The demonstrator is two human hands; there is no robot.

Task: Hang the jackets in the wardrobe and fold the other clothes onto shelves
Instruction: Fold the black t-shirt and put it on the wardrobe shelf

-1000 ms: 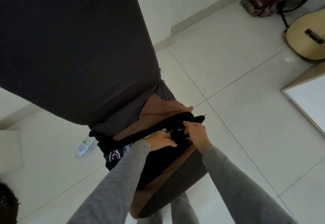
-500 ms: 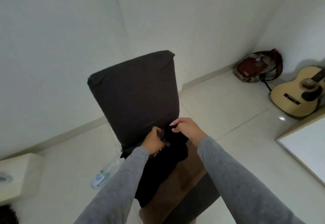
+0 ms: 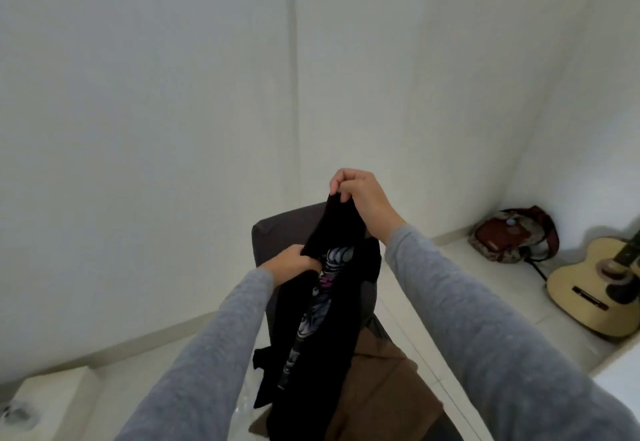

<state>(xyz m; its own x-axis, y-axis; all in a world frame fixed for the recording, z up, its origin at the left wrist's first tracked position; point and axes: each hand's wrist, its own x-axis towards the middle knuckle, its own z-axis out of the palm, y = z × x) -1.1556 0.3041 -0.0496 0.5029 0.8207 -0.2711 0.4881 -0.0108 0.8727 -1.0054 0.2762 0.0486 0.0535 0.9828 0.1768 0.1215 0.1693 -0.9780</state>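
Note:
A black garment with a pale printed graphic [image 3: 322, 322] hangs in front of me, lifted off the chair. My right hand [image 3: 363, 198] pinches its top edge, held highest. Lower and to the left, my left hand [image 3: 294, 264] grips the same garment at its side. A brown piece of clothing [image 3: 384, 392] lies on the seat of the dark grey chair [image 3: 277, 232] behind and below the black garment. Both arms wear grey sleeves.
White walls stand close ahead. A guitar [image 3: 595, 288] and a red patterned bag [image 3: 512, 236] rest on the floor at the right wall. A white surface edge [image 3: 623, 368] juts in at the lower right, and a low white block [image 3: 52, 395] sits lower left.
Both hands have raised the black garment off the chair seat, the right hand going highest. The view has tilted up toward the wall, and the brown clothing stays on the seat.

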